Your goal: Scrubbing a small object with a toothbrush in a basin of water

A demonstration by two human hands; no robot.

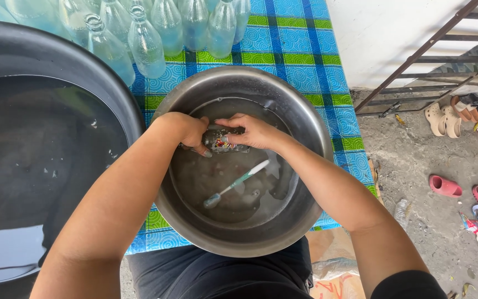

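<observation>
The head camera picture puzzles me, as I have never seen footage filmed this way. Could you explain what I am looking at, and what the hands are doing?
The camera sits on a person's head and looks down, so the two bare arms are that person's own. The left hand and the right hand together grip a small labelled bottle over a round metal basin holding shallow water. A toothbrush lies in that water. The basin rests on a blue and green checked cloth. Empty clear bottles stand behind it, and a large dark tub of water stands to the left. Sandals lie on the ground at right.
</observation>
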